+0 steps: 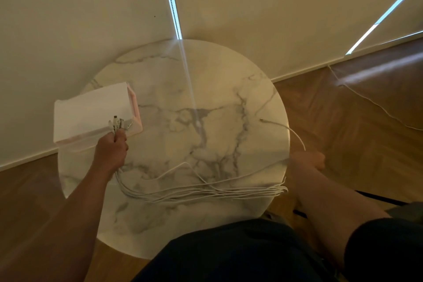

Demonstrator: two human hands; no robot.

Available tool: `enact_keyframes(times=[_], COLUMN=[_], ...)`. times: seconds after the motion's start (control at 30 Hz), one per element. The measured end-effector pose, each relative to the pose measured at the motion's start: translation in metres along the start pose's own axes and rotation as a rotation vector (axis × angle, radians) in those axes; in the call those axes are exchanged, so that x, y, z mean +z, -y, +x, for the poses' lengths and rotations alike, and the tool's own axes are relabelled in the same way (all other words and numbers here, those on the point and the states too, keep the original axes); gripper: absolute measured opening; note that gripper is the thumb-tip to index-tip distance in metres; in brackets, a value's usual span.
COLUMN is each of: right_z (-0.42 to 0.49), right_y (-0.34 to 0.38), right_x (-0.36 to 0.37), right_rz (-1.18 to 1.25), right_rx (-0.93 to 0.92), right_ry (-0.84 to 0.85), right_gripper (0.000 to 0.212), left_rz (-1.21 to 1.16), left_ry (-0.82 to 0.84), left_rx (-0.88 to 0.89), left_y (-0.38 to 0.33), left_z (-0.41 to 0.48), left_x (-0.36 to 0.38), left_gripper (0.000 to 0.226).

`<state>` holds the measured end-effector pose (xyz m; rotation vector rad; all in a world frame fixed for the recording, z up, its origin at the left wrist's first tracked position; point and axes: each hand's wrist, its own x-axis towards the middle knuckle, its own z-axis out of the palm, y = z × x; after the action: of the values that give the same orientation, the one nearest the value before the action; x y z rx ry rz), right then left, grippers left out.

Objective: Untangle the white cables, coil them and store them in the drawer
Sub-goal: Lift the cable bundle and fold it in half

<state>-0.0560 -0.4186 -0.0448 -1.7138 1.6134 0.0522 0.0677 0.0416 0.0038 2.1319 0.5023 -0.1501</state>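
— Where are the white cables [206, 192]?
— Strung across the near side of the round marble bench [206, 98], their plug ends bunched in the grip of the left hand [113, 151], just over the white drawer [91, 112] at the left.
— And the right hand [309, 160]?
— At the bench's right edge, curled round a single cable [290, 131] whose loose end lies on the marble.

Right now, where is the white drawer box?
In the head view, the drawer box sits at the left edge of the round marble table, by the wall, just beyond the left hand gripping the cable ends.
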Motion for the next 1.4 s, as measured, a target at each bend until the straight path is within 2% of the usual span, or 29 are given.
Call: enact_keyframes(times=[0.1,0.2,0.23,0.27,0.33,0.4,0.5,0.6,0.67,0.7,0.73,0.77,0.83,0.9,0.97,1.07,1.1,1.23,1.4], right_z=[-0.006,-0.013,-0.024,-0.025,-0.014,-0.002,-0.004,-0.002,-0.028,-0.053,-0.079,-0.107,-0.165,-0.217,-0.253,-0.279,-0.28,-0.268,-0.236], right_y=[-0.01,-0.01,-0.009,-0.012,-0.013,-0.01,-0.003,0.005,0.031,0.047,0.062,0.075,0.094,0.104,0.108,0.103,0.1,0.104,0.109], right_x=[-0.012,-0.02,-0.028,-0.032,-0.036,-0.033,-0.021,0.003,0.022,0.032,0.043,0.054,0.073,0.094,0.112,0.127,0.129,0.119,0.103], right_rz=[-0.071,-0.32,-0.324,-0.456,-0.452,-0.173,-0.192,-0.451,-0.501,-0.372,-0.212,-0.123,-0.218,-0.385,-0.39,-0.31,-0.302,-0.358,-0.55], right_rx=[0.008,0.004,0.036,0.002,0.013,0.179,0.076,-0.134,-0.436,-0.594,-0.738,-0.877,-1.089,-1.158,-1.151,-1.17,-1.16,-1.144,-1.05], right_ry=[-0.008,0.098,0.084,0.042,0.023,-0.026,0.055,0.106,0.104,0.139,0.21,0.353,0.783,1.144,1.312,1.271,1.212,1.059,1.164], right_gripper=[0.046,0.039,0.038,0.037,0.036,0.034,0.04,0.031,0.03,0.032,0.037,0.044,0.062,0.077,0.071,0.029,0.026,0.05,0.043], left_rz=[-0.01,-0.042,-0.045,-0.052,-0.068,-0.065,-0.068,-0.118,-0.192,-0.233,-0.274,-0.314,-0.391,-0.472,-0.544,-0.641,-0.688,-0.907,-0.954], left_ry=[-0.001,0.0,-0.004,-0.004,-0.007,-0.009,0.003,0.01,0.017,0.016,0.012,0.007,0.007,0.024,0.032,0.007,-0.003,-0.069,-0.129], left_rx=[0.004,0.0,-0.002,-0.006,-0.014,-0.018,-0.019,-0.026,-0.024,-0.02,-0.013,-0.003,0.017,0.033,0.043,0.016,-0.002,-0.093,-0.195], left_y=[-0.001,-0.004,-0.005,-0.005,-0.005,-0.006,-0.008,-0.017,-0.029,-0.037,-0.046,-0.057,-0.082,-0.106,-0.125,-0.139,-0.141,-0.139,-0.122], left_z=[0.001,0.002,0.003,0.003,0.004,0.003,0.002,0.0,-0.002,-0.004,-0.007,-0.009,-0.015,-0.02,-0.023,-0.024,-0.023,-0.017,-0.011], left_x=[0.0,-0.002,-0.003,-0.004,-0.006,-0.006,-0.005,-0.005,-0.006,-0.007,-0.008,-0.008,-0.008,-0.007,-0.009,-0.018,-0.021,-0.039,-0.034], left_gripper=[0.042,0.04,0.04,0.04,0.039,0.04,0.041,0.04,0.038,0.037,0.037,0.037,0.036,0.035,0.035,0.034,0.034,0.033,0.035])
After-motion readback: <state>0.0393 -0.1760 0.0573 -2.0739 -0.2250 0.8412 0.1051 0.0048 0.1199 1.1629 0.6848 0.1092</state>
